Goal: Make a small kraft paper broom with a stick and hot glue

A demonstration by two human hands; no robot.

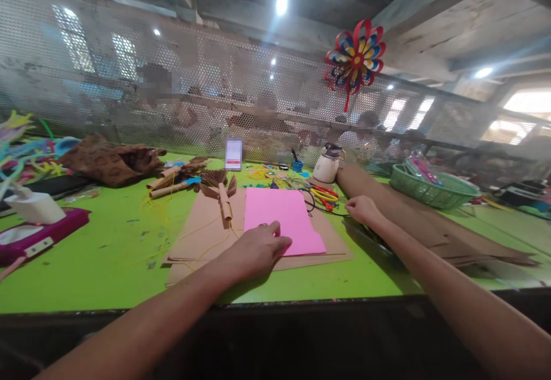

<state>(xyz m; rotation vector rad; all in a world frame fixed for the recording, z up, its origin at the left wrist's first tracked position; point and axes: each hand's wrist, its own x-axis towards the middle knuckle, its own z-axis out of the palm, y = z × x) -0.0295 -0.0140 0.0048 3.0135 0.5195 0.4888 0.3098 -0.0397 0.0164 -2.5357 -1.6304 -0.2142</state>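
My left hand [262, 249] rests on the lower left part of a pink paper sheet [279, 213], its fingers loosely bent and apart. Under that sheet lie brown paper sheets [331, 249] on the green table. My right hand [365, 210] is closed, right of the pink paper, above a dark object [370, 239] partly covered by my forearm. What its fingers hold, if anything, is hidden. A rolled brown paper piece with a fanned top [224, 202] lies left of the pink sheet, with yellow string [210, 248] by it. Scissors with red and yellow handles [325, 195] lie beyond.
A kettle [327, 165], a phone [233, 154] and a blue cup [297, 165] stand along the mesh screen [206, 110]. Brown paper [422, 219] and a green basket [434, 185] lie right. A purple power strip [47, 236] and brown cloth [114, 162] lie left.
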